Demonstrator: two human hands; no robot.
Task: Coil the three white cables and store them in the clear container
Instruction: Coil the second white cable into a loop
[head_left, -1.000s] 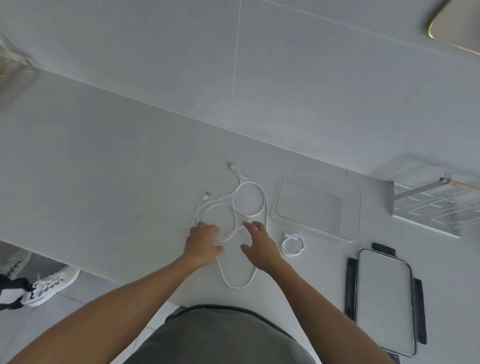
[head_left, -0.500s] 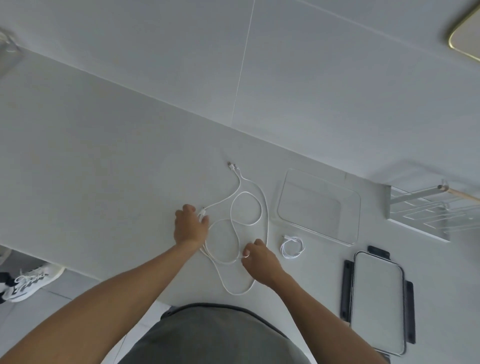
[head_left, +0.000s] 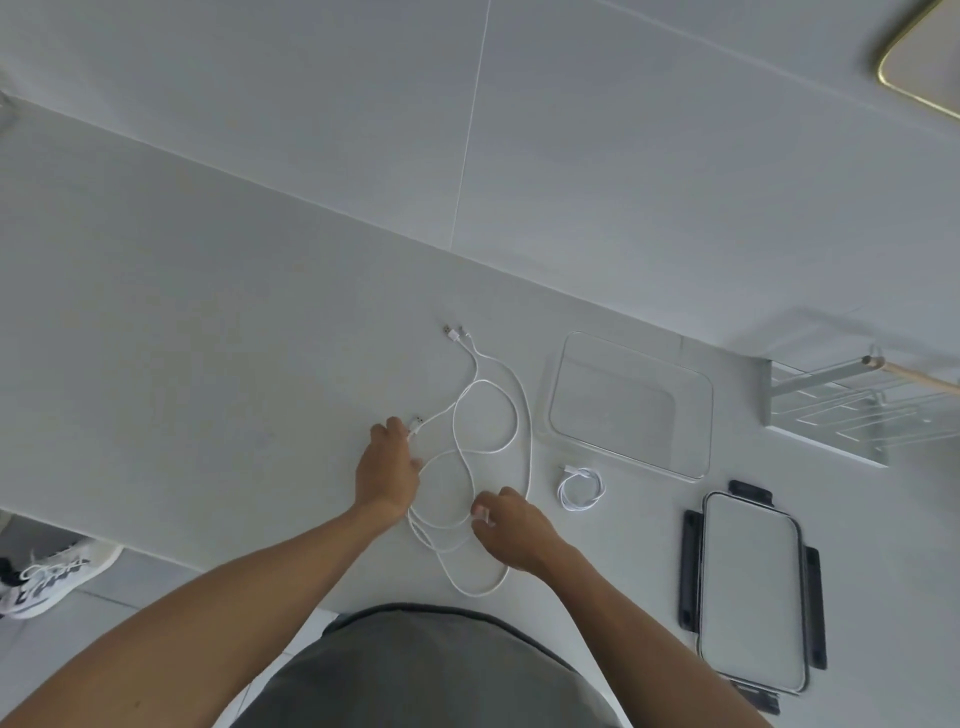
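Near the counter's (head_left: 208, 322) front edge, the left hand (head_left: 387, 467) pinches one plug of the loose cables (head_left: 485, 415); the right hand (head_left: 511, 530) pinches another strand. Light and floppy, they're best gathered from a plug end.

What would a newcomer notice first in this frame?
Two bare hands work a loose tangle of white cables mid-counter: the left hand pinches a connector end, the right hand pinches a strand. One small coiled cable lies beside the empty clear container; its lid sits nearer right.
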